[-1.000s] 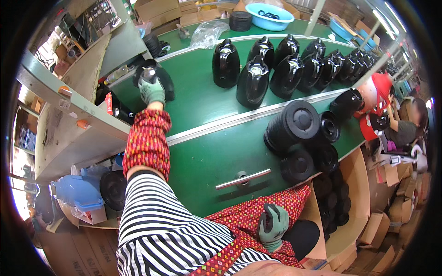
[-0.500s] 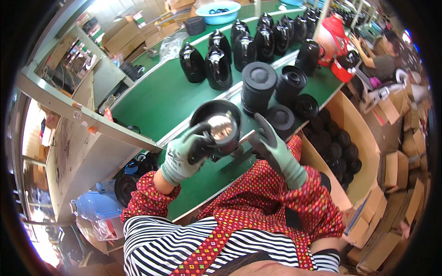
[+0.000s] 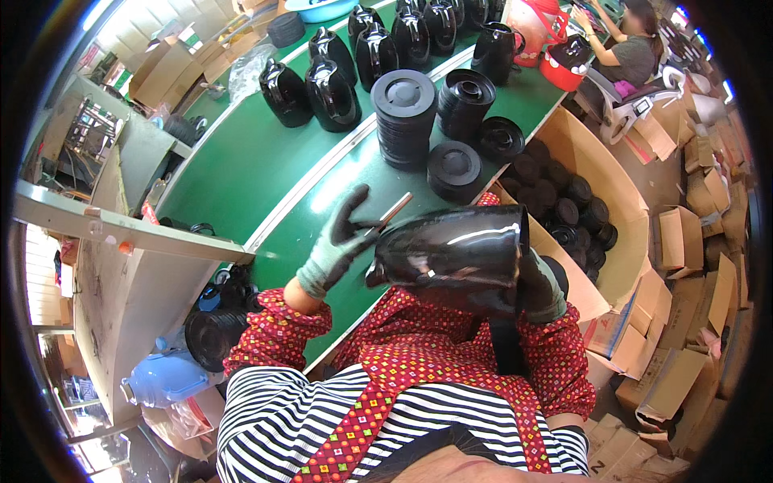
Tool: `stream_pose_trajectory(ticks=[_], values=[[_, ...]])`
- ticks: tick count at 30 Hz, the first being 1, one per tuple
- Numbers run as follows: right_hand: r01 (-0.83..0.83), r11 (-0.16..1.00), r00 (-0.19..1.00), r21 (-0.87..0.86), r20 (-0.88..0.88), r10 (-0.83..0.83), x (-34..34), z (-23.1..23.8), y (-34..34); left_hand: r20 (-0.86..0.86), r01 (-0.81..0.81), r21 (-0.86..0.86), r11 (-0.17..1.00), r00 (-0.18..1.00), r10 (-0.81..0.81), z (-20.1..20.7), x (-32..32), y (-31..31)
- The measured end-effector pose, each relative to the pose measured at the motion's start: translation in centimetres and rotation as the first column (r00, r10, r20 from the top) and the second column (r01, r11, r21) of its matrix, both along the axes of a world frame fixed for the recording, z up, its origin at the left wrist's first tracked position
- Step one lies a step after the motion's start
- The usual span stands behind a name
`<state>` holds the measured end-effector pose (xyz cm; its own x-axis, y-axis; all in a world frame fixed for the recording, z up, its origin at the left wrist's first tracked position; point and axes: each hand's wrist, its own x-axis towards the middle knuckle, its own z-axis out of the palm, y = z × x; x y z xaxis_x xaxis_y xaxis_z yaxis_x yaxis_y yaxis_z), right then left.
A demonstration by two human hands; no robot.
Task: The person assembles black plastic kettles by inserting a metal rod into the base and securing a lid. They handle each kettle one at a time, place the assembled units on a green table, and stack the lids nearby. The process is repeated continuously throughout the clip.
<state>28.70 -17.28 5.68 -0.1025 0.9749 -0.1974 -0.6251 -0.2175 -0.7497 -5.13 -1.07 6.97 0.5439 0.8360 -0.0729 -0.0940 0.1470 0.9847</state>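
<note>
The black jug shell (image 3: 451, 253) has swung round sideways, its wide end now to the right, and the left hand (image 3: 330, 253) has come off it! Close in, the right hand (image 3: 543, 290) has hold of the shell at that wide end, over the person's lap, but most of its fingers are hidden there; how tightly they curl, I can't tell. Across at the narrow end, the left hand is spread wide, gripping nothing I can see. A metal bar (image 3: 397, 206) pokes out beside it, its lower part covered by the shell; whether a fingertip touches it is unclear. Beyond, a stack of black discs (image 3: 405, 121) stands near a carton (image 3: 626, 193) of dark round parts, jumbled in shadow. Farther off, upright black jugs (image 3: 332, 97) overlap, and the top edge cuts off the blue basin (image 3: 322, 11).
</note>
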Motion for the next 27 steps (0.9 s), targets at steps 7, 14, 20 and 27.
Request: stream_pose_trajectory(ticks=[7, 14, 20, 27], values=[[-0.271, 0.962, 0.963, -0.029, -0.016, 0.271, -2.1, 4.5, 3.0, 0.366, 0.287, -0.147, 0.947, 0.905, -0.217, -4.1, 3.8, -2.1], [-0.202, 0.970, 0.907, 0.138, 0.399, 0.132, -2.4, -1.3, 12.4, 0.385, 0.212, -0.377, 0.902, 0.921, -0.055, -7.0, 0.7, -2.6], [-0.127, 0.991, -0.521, 0.033, 0.848, -0.095, -1.0, -5.7, 21.5, 0.349, 0.160, -0.417, 0.895, 0.937, -0.005, -7.6, -1.9, -2.3], [-0.114, 0.939, -0.297, 0.326, 0.890, -0.345, -0.5, -4.3, 19.3, 0.280, 0.190, -0.256, 0.948, 0.953, -0.115, -7.2, -0.4, -2.2]])
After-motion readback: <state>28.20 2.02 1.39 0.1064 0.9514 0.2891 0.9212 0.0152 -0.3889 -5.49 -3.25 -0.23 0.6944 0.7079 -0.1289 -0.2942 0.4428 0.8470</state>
